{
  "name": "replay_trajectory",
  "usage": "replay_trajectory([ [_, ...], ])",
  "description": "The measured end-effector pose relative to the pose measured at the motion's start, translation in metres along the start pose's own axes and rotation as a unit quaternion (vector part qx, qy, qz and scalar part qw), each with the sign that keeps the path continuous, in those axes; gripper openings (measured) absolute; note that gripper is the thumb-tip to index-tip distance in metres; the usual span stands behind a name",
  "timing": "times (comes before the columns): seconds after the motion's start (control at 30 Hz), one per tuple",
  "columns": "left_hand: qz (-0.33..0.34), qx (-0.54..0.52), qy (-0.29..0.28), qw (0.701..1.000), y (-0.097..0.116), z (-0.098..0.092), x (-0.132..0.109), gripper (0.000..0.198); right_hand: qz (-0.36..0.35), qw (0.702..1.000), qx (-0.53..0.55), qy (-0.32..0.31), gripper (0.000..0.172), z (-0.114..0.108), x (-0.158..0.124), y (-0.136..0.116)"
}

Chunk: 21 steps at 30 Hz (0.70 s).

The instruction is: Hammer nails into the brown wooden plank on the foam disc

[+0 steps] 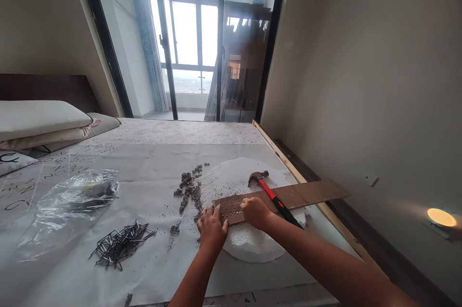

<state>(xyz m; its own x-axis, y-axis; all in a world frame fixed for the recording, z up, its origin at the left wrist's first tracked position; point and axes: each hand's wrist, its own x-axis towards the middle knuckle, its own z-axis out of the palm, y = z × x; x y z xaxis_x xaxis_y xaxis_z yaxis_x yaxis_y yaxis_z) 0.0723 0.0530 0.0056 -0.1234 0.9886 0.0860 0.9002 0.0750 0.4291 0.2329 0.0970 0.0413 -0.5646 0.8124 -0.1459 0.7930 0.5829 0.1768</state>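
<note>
A long brown board (306, 195) lies across a thick white foam piece (258, 249). Small holes and several shiny nail heads (236, 212) mark its left part. My left hand (211, 225) grips the board's left end, with the thumb at the near edge and the fingers around the corner. My right hand (255, 212) is closed in a pinch over the board beside the nail heads; what its fingertips hold is hidden. A claw hammer (267, 189) with a red and black handle rests across the board, just beyond my right hand, touched by neither hand.
A heap of loose nails (121, 244) lies at the left, near a clear plastic bag (77, 206). Grey crumbled lumps (186, 186) are scattered beside the foam on the pale sheet (151, 172). A wooden bed rail (285, 157) runs along the right, by the wall.
</note>
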Motion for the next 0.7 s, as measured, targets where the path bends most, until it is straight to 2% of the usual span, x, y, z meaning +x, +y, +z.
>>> replay_trajectory([
  [0.27,-0.003,0.013,0.008,1.000,0.001,0.000,0.002,0.050,0.024,0.999,0.039,0.012,0.019,-0.006,0.000,0.007],
  [0.47,0.003,0.007,0.010,1.000,0.002,-0.002,0.003,0.049,0.041,0.995,0.079,0.049,0.017,-0.014,-0.009,0.009],
  [0.6,0.003,-0.002,0.008,1.000,0.002,-0.002,0.004,0.049,0.067,0.987,0.115,0.088,0.020,-0.032,-0.010,0.019],
  [0.7,0.012,-0.041,0.019,0.999,0.004,-0.006,0.003,0.047,0.045,0.982,0.145,0.116,0.025,-0.051,-0.007,0.020],
])
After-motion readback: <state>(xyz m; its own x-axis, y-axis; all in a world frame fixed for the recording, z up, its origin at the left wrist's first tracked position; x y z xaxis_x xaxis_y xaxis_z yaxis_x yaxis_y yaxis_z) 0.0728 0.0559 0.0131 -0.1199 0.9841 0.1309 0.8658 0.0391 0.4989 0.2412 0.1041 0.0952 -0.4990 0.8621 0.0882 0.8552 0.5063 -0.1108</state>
